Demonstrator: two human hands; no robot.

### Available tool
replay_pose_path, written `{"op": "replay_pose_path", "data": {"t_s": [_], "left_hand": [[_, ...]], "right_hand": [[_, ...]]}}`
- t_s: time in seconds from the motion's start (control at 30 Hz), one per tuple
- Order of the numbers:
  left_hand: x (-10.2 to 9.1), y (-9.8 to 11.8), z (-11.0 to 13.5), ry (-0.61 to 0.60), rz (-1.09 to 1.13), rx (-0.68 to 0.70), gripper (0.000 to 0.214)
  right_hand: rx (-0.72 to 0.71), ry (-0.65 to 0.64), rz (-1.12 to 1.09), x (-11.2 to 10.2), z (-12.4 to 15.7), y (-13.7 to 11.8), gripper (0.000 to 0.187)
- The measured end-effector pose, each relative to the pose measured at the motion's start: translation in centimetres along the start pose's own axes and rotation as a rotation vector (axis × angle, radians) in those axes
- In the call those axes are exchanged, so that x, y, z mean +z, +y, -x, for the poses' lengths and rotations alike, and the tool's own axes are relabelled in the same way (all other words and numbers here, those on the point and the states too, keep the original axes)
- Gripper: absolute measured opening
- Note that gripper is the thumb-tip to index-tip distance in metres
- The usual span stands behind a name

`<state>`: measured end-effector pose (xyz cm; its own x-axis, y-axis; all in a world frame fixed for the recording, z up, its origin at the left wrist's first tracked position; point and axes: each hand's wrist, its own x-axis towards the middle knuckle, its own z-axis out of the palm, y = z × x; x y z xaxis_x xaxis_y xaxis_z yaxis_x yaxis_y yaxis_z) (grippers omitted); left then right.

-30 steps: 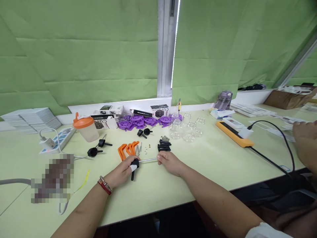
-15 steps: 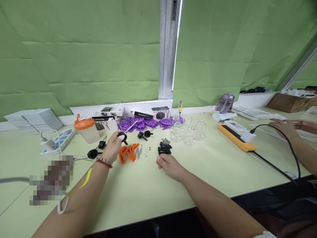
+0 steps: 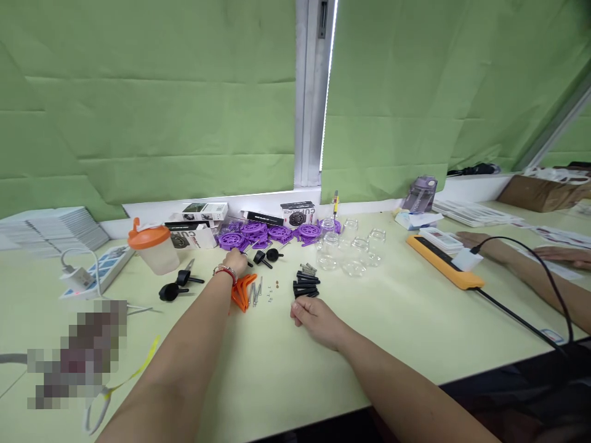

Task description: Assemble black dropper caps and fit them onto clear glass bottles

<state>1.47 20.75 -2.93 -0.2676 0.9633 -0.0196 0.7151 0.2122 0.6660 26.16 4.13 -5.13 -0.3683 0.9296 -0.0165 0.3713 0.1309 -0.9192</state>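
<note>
My left hand (image 3: 236, 263) reaches to the row of black round-headed parts with metal rods. Its fingers are curled and mostly hidden; a black end (image 3: 250, 264) and a thin rod stick out past them. Two similar black parts (image 3: 262, 258) lie just right of it, and two more (image 3: 172, 291) lie to the left. Orange angled pieces (image 3: 241, 294) and long screws (image 3: 254, 291) lie below the hand. My right hand (image 3: 314, 317) rests curled on the table with nothing visible in it, just below several black tapered pieces (image 3: 305, 283) and springs (image 3: 308, 269).
Purple wheel-like parts (image 3: 255, 234) and cup holder boxes (image 3: 298, 215) stand at the back. Clear glass cups (image 3: 354, 263) cluster right of centre. An orange-lidded cup (image 3: 159, 252) is at left, an orange power strip (image 3: 443, 263) at right. Another person's hands (image 3: 478, 242) are at far right.
My left hand has moved forward and right, carrying the black part with its rod down among the other black parts. My right hand stays nearly still. The other person's hands have shifted.
</note>
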Motion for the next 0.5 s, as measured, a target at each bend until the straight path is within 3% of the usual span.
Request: {"op": "replay_pose_path", "data": {"t_s": [0.3, 0.4, 0.5], "left_hand": [[0.0, 0.7, 0.1, 0.064, -0.22, -0.011, 0.034], [-1.5, 0.8, 0.5, 0.142, -0.326, 0.005, 0.039], [-4.2, -0.2, 0.8, 0.27, -0.43, -0.02, 0.05]], "right_hand": [[0.002, -0.01, 0.026, -0.2, 0.2, -0.3, 0.039], [-0.004, -0.011, 0.027, -0.1, 0.1, -0.2, 0.039], [-0.007, -0.007, 0.024, -0.1, 0.1, 0.1, 0.038]]}}
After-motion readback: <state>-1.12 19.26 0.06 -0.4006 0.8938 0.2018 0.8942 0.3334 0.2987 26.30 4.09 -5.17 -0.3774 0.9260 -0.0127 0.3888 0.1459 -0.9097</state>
